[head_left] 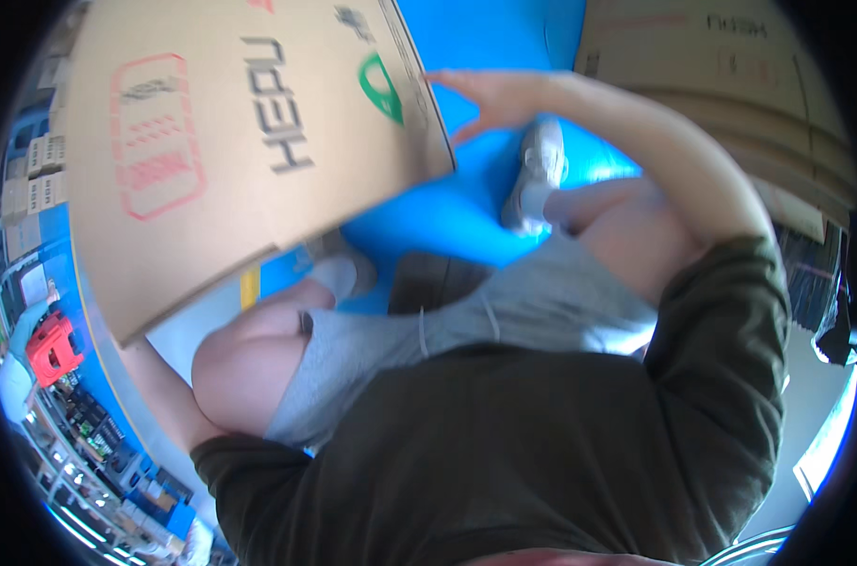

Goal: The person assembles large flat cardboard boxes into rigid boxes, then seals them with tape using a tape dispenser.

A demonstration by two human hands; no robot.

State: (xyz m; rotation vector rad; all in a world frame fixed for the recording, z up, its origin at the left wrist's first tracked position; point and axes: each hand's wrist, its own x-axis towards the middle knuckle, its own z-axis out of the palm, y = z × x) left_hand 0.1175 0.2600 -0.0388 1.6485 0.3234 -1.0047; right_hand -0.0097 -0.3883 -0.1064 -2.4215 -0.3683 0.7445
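Note:
A large brown cardboard box (225, 179) fills the upper left, tilted, with black lettering, a red outlined panel and a green mark on its face. My right hand (490, 97) presses against the box's right edge, thumb and fingers apart along that side. From the lower left my left forearm (159, 391) reaches up to the box's near left corner. My left hand is hidden behind the cardboard, so its fingers do not show. The box sits between my two hands, above and in front of my bent legs.
Flattened or stacked brown cardboard (730, 85) stands at the upper right. Blue floor (428, 217) shows between my feet. Far left are small stacked cartons (41, 174), a red plastic stool-like object (53, 349) and cluttered shelving. A dark block-like thing (433, 283) lies between my legs.

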